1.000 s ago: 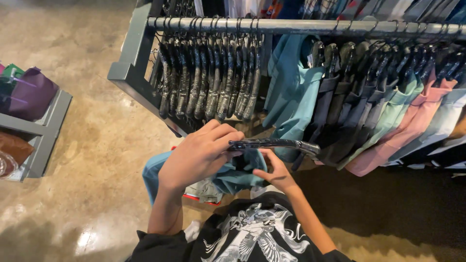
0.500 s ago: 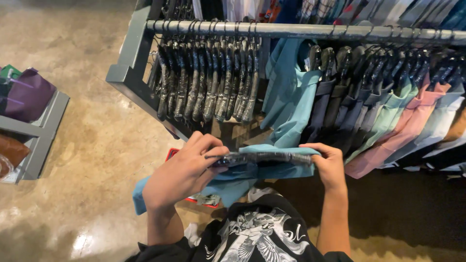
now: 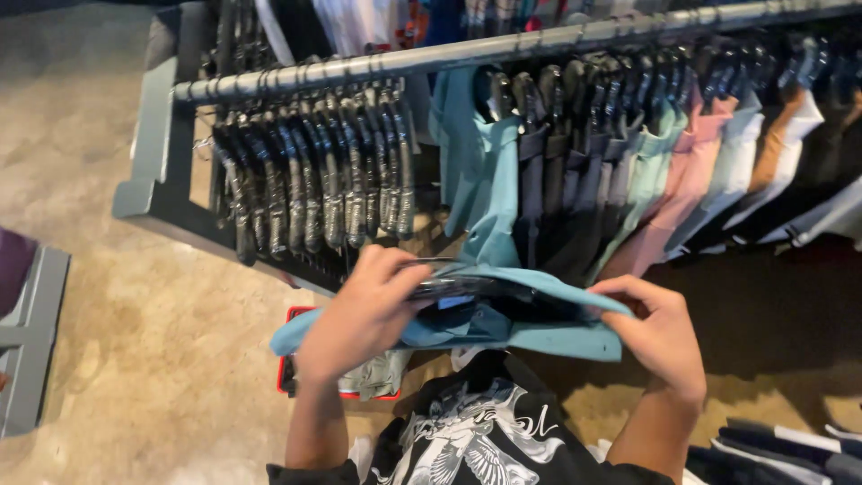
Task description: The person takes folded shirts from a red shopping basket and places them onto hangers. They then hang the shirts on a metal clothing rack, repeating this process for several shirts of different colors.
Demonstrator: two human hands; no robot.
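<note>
A: Looking down from the head camera: both hands work on one light blue shirt (image 3: 503, 328) held level in front of the chest, just below the clothes rail (image 3: 503, 49).

B: State of the left hand (image 3: 364, 314)?

A: Fingers curled over the dark hanger (image 3: 449, 286), which sits at the shirt's upper edge. Thumb under, fingers on top, closed around hanger and cloth together.

B: And the right hand (image 3: 660, 332)?

A: Closed on the shirt's right end, fingers folded over the blue fabric, pinching it. The cloth stretches between the two hands and droops to the left, past the left wrist.

B: What hangs behind?

A: A row of empty dark hangers (image 3: 314, 180) packed on the left part of the rail. To their right, hung shirts: light blue (image 3: 480, 171) first, then dark grey (image 3: 561, 180), pale green (image 3: 642, 180), pink (image 3: 687, 184), white (image 3: 741, 153) and an orange-brown one (image 3: 781, 135). The held shirt is near the hung blue ones but not on the rail.

B: Below the hands?

A: The person's black top with a white printed figure (image 3: 476, 440). A red-edged basket (image 3: 301, 377) on the floor beneath the left forearm, with pale cloth in it. Polished concrete floor (image 3: 135, 359). A grey shelf unit (image 3: 31, 350) at the left edge, cut off by the frame. Dark folded garments with white stripes (image 3: 790, 445) at bottom right.
</note>
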